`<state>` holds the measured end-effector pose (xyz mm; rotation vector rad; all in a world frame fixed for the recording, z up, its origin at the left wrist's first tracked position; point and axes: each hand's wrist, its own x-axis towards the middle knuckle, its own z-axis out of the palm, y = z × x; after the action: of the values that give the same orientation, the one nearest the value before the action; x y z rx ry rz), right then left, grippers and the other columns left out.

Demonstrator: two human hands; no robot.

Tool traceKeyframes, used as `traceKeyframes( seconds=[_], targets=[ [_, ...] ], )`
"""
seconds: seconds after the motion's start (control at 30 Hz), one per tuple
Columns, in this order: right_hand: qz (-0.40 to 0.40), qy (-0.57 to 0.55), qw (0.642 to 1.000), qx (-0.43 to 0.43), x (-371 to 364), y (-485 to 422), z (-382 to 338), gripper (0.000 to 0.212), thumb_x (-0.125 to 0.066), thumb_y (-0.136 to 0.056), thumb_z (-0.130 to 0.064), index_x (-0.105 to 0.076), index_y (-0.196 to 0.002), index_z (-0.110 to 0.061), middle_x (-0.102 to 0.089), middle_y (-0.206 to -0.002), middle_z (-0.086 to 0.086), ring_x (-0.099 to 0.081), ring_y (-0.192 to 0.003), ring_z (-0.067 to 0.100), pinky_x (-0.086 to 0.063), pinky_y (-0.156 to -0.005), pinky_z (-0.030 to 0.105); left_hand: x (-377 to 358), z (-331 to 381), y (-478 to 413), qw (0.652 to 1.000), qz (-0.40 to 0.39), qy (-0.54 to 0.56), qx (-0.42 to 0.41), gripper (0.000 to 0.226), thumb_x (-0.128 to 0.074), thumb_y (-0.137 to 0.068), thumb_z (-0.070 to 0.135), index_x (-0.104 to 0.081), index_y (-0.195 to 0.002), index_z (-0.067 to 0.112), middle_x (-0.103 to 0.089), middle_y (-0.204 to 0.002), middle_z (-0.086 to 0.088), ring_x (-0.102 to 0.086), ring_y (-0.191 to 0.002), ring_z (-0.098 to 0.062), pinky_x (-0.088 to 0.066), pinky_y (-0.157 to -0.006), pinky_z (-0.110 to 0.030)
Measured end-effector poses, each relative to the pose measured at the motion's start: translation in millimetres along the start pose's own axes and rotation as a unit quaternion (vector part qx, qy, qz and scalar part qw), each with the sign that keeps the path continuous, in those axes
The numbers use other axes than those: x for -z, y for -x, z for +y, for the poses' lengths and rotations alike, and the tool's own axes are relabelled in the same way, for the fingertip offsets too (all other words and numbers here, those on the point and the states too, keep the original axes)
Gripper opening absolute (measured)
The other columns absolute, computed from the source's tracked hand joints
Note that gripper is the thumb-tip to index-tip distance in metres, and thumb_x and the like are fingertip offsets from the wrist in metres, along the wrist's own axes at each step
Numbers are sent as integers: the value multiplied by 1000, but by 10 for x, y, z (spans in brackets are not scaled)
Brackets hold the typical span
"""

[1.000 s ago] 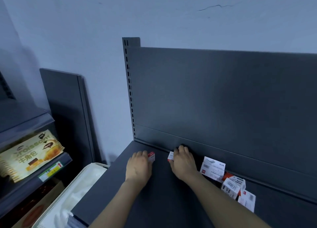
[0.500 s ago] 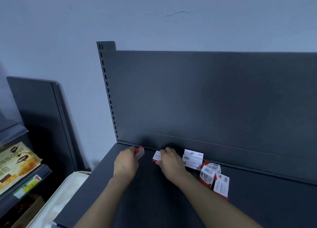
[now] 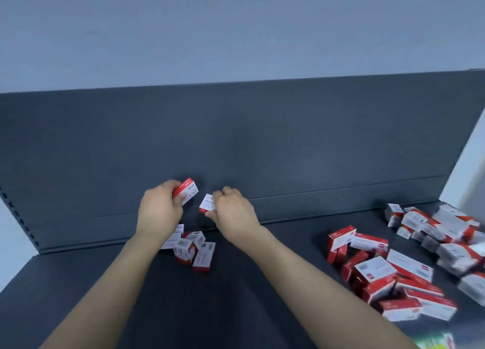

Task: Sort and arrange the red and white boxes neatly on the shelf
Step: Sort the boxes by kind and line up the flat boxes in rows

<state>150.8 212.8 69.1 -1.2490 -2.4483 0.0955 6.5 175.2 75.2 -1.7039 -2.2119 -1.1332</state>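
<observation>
Pale blue-grey wall point(image 3: 236, 28), blurred green-and-white object point(image 3: 441, 344) at bottom edge

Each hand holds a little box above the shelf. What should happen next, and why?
Probably set the box in the left hand down against the back panel, starting a row: the right hand grips another box, and the small pile beneath lies jumbled.

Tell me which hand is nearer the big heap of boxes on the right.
Right. The right hand is left of the heap; the left hand is farther left.
</observation>
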Motion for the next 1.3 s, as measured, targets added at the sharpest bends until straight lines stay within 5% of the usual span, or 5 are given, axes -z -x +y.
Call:
traceKeyframes(
  seconds=[0.57, 1.3],
  targets=[
    [-50, 49, 982, -173, 947, 1377, 2404, 34, -57, -91, -26, -55, -114, -2, -55, -119, 16, -51, -113, 31, -45, -88, 37, -1381, 2416, 794, 985, -141, 56, -78, 15, -56, -90, 19, -65, -102, 15, -70, -97, -3, -63, -89, -22, -52, -81, -37],
    [-166, 69, 951, -250, 764, 1653, 2680, 47, -57, -88, -40, -50, -123, -9, -54, -126, 11, -52, -116, 27, -45, -92, 35, -1938, 2583, 1089, 937, -327, -12, -125, 22, -51, -92, 29, -62, -102, 13, -66, -104, -3, -65, -91, -17, -55, -73, -28]
  ],
)
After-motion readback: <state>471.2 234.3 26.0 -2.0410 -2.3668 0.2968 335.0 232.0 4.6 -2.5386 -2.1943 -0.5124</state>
